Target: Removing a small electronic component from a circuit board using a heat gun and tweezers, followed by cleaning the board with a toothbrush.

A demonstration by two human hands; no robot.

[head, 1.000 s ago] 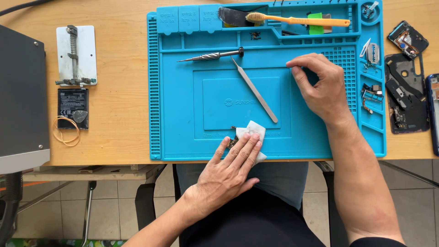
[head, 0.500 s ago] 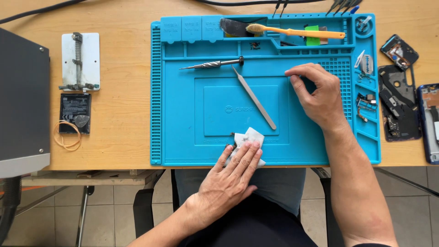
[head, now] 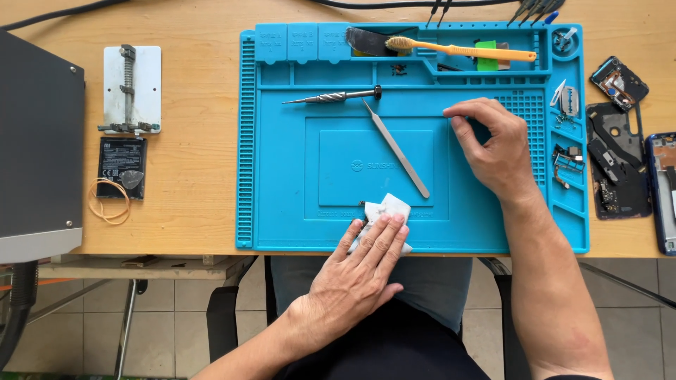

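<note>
Lying under left hand (head: 366,264) fingers, white cloth (head: 386,209), flat.

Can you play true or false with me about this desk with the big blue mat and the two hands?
1. The left hand presses flat on a white wipe. True.
2. The right hand holds the tweezers. False: the tweezers lie alone on the blue mat, apart from both hands.
3. A toothbrush with an orange handle lies along the top of the mat. True.
4. The battery sits on the mat. False: it lies on the wooden desk, left of the mat.
5. The screwdriver is in the left hand. False: it lies on the mat above the tweezers, and no hand touches it.
</note>
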